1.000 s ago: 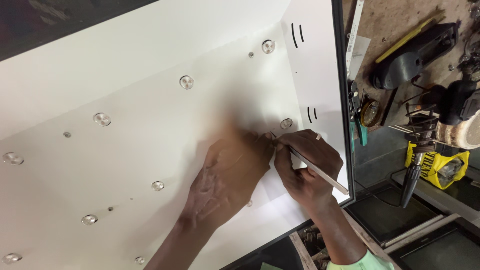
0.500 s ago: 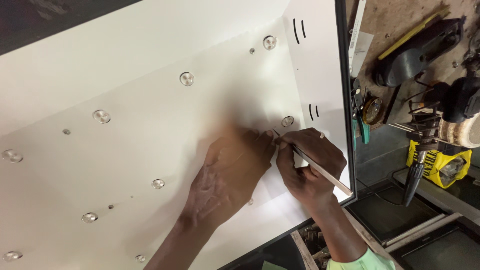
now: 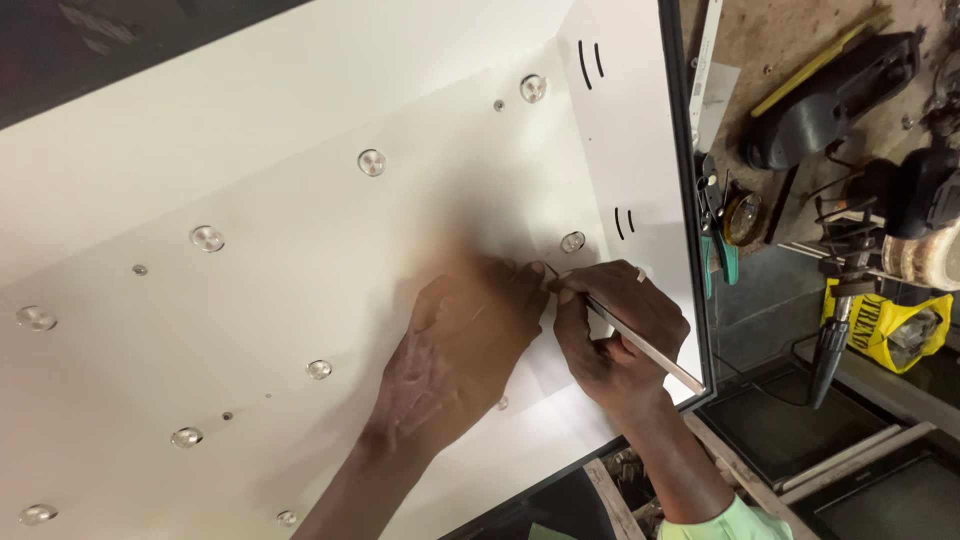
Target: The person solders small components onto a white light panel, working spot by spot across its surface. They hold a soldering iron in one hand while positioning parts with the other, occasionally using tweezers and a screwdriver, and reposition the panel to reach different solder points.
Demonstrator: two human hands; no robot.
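White sheet (image 3: 300, 230) covers most of the view, a wide panel framed by a thin dark edge (image 3: 686, 200) on its right side. Ten small round clear lenses can be counted on it, among them one (image 3: 372, 162) near the middle top, one (image 3: 533, 88) toward the upper right and one (image 3: 573, 242) just beside the hands. Two pairs of short black curved slots (image 3: 590, 62) mark the right part of the sheet.

The left hand (image 3: 460, 350) lies flat and open on the sheet, fingers spread, fingertips pressing close to the tool's tip. The right hand (image 3: 620, 330) is closed around a thin metal tool (image 3: 640, 345), gripped like a pen, its tip touching the sheet just beside the left fingertips.

Beyond the dark edge sits a cluttered workbench (image 3: 760, 40) with green-handled pliers (image 3: 722, 250), a black power tool (image 3: 830, 100) and a yellow bag (image 3: 895, 325); what the bag holds cannot be told.
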